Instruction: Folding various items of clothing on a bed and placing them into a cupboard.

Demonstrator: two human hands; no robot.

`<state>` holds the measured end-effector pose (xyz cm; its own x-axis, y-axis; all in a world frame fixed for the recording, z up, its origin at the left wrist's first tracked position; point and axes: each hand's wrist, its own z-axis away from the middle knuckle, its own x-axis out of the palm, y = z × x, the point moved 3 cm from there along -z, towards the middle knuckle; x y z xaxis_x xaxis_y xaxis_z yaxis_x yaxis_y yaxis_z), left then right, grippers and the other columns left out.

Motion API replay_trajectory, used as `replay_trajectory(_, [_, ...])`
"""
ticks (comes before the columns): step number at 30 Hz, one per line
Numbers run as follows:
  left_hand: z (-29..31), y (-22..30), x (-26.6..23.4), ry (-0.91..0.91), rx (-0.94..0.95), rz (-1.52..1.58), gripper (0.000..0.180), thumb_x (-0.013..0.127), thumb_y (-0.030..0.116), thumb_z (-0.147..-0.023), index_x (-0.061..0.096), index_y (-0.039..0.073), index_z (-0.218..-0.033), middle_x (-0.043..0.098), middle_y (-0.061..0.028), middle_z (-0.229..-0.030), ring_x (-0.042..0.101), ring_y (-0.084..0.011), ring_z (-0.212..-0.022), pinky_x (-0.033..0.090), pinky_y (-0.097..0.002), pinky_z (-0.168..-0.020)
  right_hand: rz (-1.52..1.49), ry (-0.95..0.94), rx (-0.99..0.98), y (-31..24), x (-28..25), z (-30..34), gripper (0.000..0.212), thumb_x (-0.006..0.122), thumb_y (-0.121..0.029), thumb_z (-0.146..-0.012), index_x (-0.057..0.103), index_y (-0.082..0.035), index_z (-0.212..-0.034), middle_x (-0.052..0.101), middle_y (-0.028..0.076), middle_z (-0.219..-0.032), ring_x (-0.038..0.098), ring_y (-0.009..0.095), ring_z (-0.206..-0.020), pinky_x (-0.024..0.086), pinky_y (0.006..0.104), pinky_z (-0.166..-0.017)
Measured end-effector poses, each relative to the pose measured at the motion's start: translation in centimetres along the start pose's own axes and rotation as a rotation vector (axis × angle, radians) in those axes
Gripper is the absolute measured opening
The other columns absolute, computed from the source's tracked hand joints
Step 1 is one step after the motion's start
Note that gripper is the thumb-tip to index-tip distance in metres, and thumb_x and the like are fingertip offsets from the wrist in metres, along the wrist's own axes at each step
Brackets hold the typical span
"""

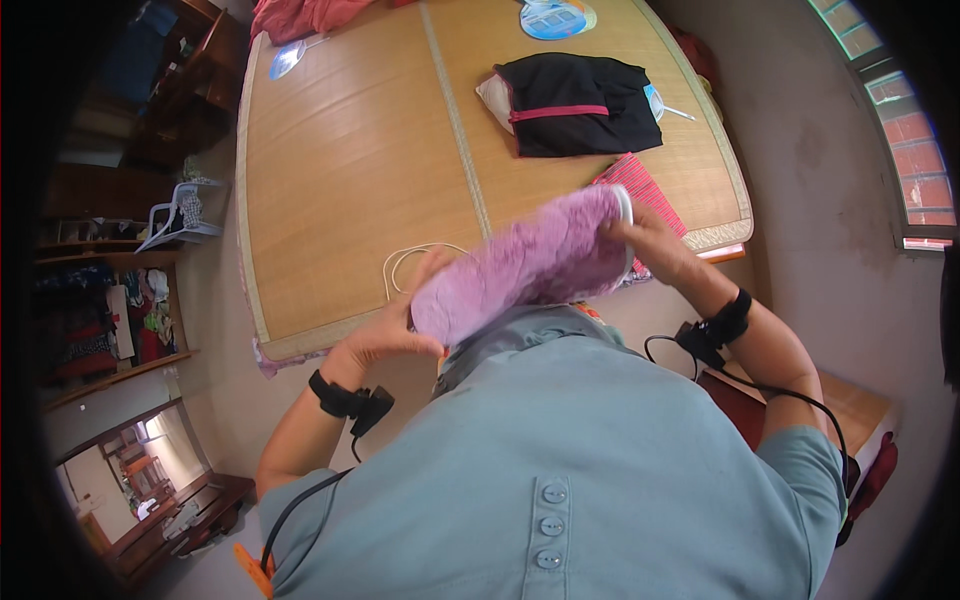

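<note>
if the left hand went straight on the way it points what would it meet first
The left hand would likely first press into the fluffy purple item it holds; the mat-covered bed lies beyond, probably lower, though depth is unclear.

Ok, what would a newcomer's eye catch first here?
The fluffy pink-purple item, held between the left hand and right hand near the picture's centre, stands out most. Beyond it, toward the right, a folded black garment with a pink stripe lies on the tan mat.
</note>
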<state>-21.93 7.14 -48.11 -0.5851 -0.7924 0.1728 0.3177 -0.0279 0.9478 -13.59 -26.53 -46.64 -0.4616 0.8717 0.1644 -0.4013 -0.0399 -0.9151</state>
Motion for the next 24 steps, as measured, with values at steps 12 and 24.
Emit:
replay_trajectory(12, [2.2,3.2,2.3,0.321,-0.224,0.343,0.053,0.068,0.012,-0.085,0.046,0.001,-0.132,0.057,-0.0094,-0.127,0.057,-0.0189,-0.112,0.047,-0.0352,-0.097,-0.465,-0.064,0.284,-0.6,2.0,4.5,0.043,0.052,-0.024,-0.096,0.049,0.007,-0.126,0.061,0.016,-0.118,0.063,0.023,-0.104,0.051,0.0355,-0.094])
replay_trajectory(24, [-1.0,2.8,0.7,0.332,0.181,-1.060,0.058,0.061,0.017,-0.088,0.040,0.003,-0.140,0.056,-0.0127,-0.130,0.054,-0.0237,-0.118,0.041,-0.0368,-0.102,0.312,-0.100,0.313,6.0,-0.1,2.4,0.052,0.053,-0.028,-0.096,0.039,-0.006,-0.142,0.046,0.013,-0.137,0.052,0.022,-0.120,0.048,0.0339,-0.094])
